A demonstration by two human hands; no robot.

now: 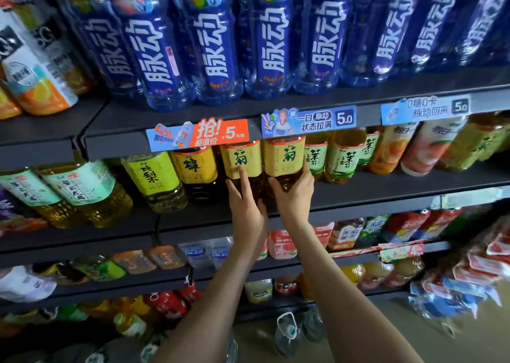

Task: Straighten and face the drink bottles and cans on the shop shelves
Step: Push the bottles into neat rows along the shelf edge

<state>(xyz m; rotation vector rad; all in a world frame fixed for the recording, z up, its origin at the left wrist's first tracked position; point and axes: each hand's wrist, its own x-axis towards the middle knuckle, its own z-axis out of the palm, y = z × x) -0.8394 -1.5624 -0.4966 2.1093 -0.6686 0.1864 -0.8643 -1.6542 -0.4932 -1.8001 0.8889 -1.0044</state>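
Two tea bottles with pale yellow labels stand side by side at the front of the second shelf (386,194). My left hand (245,208) lies with straight fingers against the front of the left tea bottle (242,160), fingertips on its label. My right hand (292,194) grips the lower part of the right tea bottle (284,155), thumb on its front and fingers curled round its right side. Both labels face outward.
Blue sports-drink bottles (215,53) fill the top shelf. Green-labelled tea bottles (340,158) stand right of my hands, a darker yellow bottle (196,166) left. Price tags (197,135) hang on the upper shelf edge. Lower shelves hold smaller drinks; water jugs (288,335) sit on the floor.
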